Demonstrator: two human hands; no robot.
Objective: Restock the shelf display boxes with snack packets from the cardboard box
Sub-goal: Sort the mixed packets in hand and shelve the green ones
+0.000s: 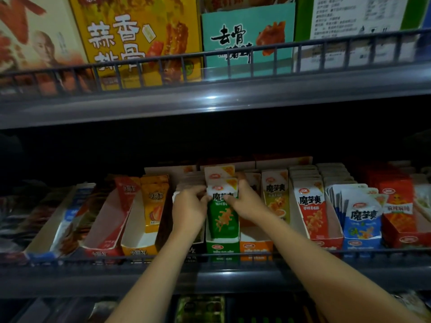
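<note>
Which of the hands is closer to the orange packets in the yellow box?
Left. The left hand grips the green packets just right of the orange packets. The right hand holds the green packets' far side, farther away.

"魔芋爽" on green packet (222, 214), "蒜香排骨" on yellow box (137, 40)

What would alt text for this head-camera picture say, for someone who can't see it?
Both hands, left hand and right hand, grip green snack packets standing in a green display box on a dim shop shelf, among rows of orange, red and blue boxes.
</note>
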